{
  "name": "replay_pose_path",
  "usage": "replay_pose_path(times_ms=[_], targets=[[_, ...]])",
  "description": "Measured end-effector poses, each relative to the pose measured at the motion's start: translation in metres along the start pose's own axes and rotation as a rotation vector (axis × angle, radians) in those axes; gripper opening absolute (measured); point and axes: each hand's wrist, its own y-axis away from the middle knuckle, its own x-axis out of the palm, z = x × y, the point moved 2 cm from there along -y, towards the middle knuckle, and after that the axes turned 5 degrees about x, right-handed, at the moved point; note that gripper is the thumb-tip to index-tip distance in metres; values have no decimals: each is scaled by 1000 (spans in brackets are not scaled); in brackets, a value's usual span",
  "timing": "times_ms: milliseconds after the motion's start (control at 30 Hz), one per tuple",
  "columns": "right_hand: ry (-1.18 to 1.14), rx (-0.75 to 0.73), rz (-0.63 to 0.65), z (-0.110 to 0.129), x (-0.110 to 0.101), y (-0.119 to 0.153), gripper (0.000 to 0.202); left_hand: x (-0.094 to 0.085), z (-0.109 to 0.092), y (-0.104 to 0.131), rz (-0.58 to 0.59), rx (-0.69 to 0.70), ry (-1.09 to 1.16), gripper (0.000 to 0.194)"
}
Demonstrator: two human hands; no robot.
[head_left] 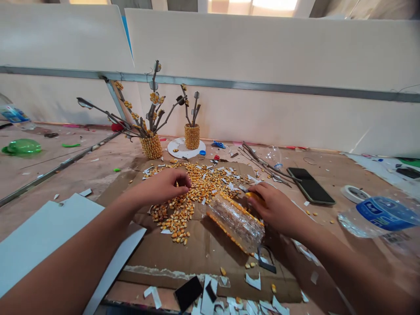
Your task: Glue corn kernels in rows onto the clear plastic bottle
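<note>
Here, we see our left hand (167, 187) above the left part of a loose heap of smooth golden kernels (177, 218) on a brown cardboard sheet (183, 258). Its thumb and forefinger curl into a narrow gap; whether they pinch a kernel, we cannot tell. In our right hand (269, 203) we grip a yellow object (257, 199) with closed fingers, just beside the clear, glossy plastic cylinder (236, 222). That cylinder lies tilted on the cardboard's right half, rows of kernels along its long sides.

Toward the table's (42, 175) far edge, we have two kernel-covered pots (151, 146) (192, 137) with rough twigs, the smaller on a round white disc (175, 152). Near the table's right side lie a flat black phone (310, 186) and a clear bottle (383, 214); white scraps (252, 281) litter the cardboard's near edge.
</note>
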Motion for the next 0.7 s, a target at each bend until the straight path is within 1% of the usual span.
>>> replay_pose_path(times_ms=[100,200,267,433,600,700], targets=[[-49,-11,-52,2,-3,1,31,7,-4,1,28,1,-76,14],[-86,-23,-97,6,-9,2,29,15,-12,1,45,10,-111,12],[-111,-33,-126,9,-12,2,28,17,-14,0,46,21,-143,12],[-143,-40,-146,11,-14,2,23,18,-13,-1,38,40,-217,12],[-142,-47,-152,11,-14,2,24,17,-9,1,43,68,-256,13],[-142,-50,-151,10,-14,2,24,17,-10,1,78,118,-256,14]])
